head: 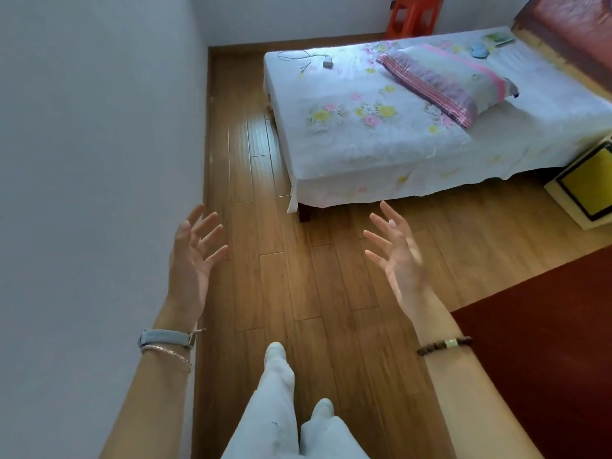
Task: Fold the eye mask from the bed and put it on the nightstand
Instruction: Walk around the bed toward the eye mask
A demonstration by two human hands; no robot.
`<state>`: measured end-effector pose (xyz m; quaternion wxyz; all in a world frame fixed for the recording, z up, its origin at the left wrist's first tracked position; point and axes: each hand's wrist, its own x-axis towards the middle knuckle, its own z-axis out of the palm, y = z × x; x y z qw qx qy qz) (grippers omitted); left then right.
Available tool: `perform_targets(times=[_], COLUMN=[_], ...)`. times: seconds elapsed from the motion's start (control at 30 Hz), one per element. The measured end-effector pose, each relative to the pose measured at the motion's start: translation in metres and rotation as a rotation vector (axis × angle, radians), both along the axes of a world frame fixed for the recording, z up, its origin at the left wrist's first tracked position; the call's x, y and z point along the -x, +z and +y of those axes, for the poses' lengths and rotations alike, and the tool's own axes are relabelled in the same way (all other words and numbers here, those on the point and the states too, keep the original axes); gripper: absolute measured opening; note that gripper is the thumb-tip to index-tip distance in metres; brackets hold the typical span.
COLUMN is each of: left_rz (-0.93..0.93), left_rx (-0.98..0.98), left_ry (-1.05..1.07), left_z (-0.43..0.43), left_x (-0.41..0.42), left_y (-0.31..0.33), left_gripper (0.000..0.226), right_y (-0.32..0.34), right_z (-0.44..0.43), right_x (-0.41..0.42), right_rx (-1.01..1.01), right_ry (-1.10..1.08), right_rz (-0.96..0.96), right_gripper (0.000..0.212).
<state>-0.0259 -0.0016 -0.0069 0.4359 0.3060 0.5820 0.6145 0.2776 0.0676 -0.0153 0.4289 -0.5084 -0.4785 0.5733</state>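
While you stand on the wooden plank floor (298,266), both of your hands are raised in front of you with nothing in them. Your left hand (190,260) is up near the pale wall (99,160), palm turned inward, its fingers (207,226) spread and released. Your right hand (399,256) mirrors it, palm facing the left one, fingers (381,226) splayed wide and grasping nothing. The two hands are well apart from each other and well apart from the bed. A grey-blue watch strap (165,337) and a thin pale bracelet (165,352) sit on your left wrist; a dark beaded bracelet (443,346) circles your right wrist. Your pale trouser legs (275,409) show below, one foot stepped forward.

Ahead stands the bed with a white floral sheet (364,134). A purple-and-pink striped pillow (440,79) lies tilted across its far half. Beyond the pillow, near the dark red headboard (569,31), lies a small light-blue soft thing (480,51) that looks like the eye mask, though it is too small to be sure; it rests flat on the sheet just beside a greenish flat item (498,38). At the bed's left end a small grey charger block with a thin cable (328,63) lies on the sheet. A yellow-faced box with dark trim (586,187) stands at the bed's near right side, and an orange plastic stool (412,16) stands against the far wall.
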Motion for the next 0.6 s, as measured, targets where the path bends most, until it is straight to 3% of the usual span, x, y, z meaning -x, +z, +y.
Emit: perform_targets(times=[0.6], left_rz=[0.006], left_rx=[-0.071], left_ry=[0.055], left_z=[0.148], left_x=[0.143], left_y=[0.019], left_gripper=[0.062], right_y=[0.024], right_z=[0.167], right_x=[0.156], right_rx=[-0.057], right_ry=[0.113], right_rz=[0.102], right_gripper=[0.037])
